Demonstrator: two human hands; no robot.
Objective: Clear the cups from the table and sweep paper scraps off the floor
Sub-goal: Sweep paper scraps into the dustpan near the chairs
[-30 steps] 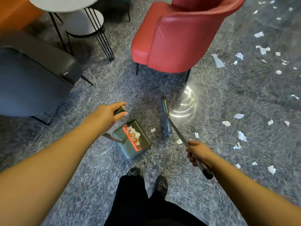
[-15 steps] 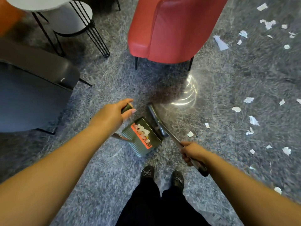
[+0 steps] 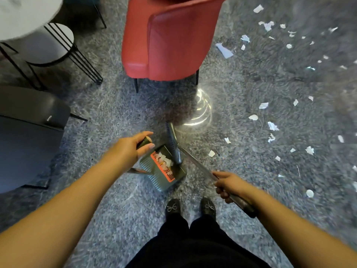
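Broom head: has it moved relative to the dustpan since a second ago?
Yes. The broom head has swept left, from clear of the dustpan to its open mouth, over the paper scraps inside.

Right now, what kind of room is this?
Probably a café or lounge. There's a red chair, a dark chair and a round white table on wire legs, set close on a grey floor littered with paper scraps.
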